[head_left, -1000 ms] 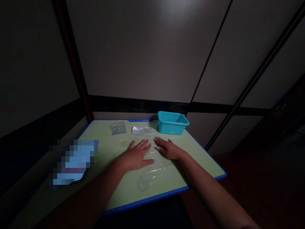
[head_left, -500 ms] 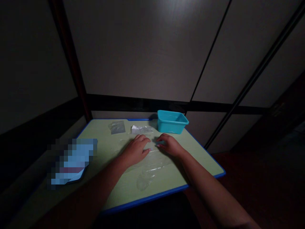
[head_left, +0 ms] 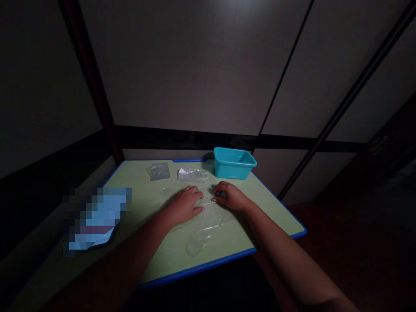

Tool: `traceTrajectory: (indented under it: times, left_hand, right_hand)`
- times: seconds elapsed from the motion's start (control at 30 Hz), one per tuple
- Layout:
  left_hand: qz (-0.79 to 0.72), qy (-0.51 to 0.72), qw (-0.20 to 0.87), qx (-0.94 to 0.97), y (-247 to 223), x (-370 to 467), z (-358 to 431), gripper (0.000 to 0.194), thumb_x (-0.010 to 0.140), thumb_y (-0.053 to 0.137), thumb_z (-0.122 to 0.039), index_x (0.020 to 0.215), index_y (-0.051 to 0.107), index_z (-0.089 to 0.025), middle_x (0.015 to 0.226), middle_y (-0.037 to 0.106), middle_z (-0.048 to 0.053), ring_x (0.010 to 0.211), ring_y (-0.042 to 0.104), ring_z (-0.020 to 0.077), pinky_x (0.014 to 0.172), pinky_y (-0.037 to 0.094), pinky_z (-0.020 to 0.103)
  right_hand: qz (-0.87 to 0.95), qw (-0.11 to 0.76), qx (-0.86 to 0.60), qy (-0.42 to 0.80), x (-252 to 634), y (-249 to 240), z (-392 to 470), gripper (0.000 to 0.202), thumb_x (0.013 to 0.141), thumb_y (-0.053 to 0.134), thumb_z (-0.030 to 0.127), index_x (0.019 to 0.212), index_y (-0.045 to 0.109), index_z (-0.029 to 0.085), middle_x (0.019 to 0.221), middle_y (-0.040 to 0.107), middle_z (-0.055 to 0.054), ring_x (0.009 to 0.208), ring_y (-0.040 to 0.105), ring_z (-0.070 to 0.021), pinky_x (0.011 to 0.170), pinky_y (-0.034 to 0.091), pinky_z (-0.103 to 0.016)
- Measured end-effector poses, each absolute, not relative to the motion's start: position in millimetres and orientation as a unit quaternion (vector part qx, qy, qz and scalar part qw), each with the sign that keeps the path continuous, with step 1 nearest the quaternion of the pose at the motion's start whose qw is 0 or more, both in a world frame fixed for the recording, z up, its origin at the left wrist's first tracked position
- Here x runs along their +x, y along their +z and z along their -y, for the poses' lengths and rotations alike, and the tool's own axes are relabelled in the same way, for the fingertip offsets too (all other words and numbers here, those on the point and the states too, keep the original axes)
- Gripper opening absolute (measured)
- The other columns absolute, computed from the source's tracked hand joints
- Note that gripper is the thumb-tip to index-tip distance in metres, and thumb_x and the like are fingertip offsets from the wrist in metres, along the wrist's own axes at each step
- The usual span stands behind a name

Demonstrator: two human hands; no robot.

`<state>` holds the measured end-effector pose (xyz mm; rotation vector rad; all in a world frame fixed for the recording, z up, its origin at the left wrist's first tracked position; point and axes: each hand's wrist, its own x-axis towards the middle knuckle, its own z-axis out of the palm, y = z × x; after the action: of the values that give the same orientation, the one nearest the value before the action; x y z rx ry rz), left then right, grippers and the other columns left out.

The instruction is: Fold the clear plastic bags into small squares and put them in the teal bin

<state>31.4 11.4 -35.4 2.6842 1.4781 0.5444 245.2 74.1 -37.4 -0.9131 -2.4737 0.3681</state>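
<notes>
On one pale-green, blue-edged table, one pixelated bluish object, one grey square packet, left hand palm-down, fingers half-curled, released, one crumpled silvery packet, clear plastic film beneath both hands, right hand arched, fingers released, one turquoise rectangular tub

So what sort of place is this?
Probably a dim room in a home: a blue-edged table stands by a panelled wall, with a turquoise plastic tub on it.
</notes>
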Motion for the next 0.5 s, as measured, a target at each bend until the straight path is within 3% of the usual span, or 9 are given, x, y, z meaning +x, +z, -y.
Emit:
traceTrajectory:
  times: [0.5]
  left_hand:
    - [-0.477, 0.162, 0.018, 0.864, -35.8, 31.4, -11.7, 0.027, 0.076, 0.062, -0.033, 0.100, 0.058, -0.022, 0.101, 0.053, 0.005, 0.100, 0.047, 0.0218, 0.087, 0.039, 0.032]
  right_hand:
    - [0.909, 0.224, -0.327, 0.130, 247.1, -39.0, -75.5, 0.026, 0.069, 0.069, 0.029, 0.090, 0.064, 0.015, 0.085, 0.056, -0.006, 0.073, 0.052, -0.0149, 0.067, 0.040, -0.026]
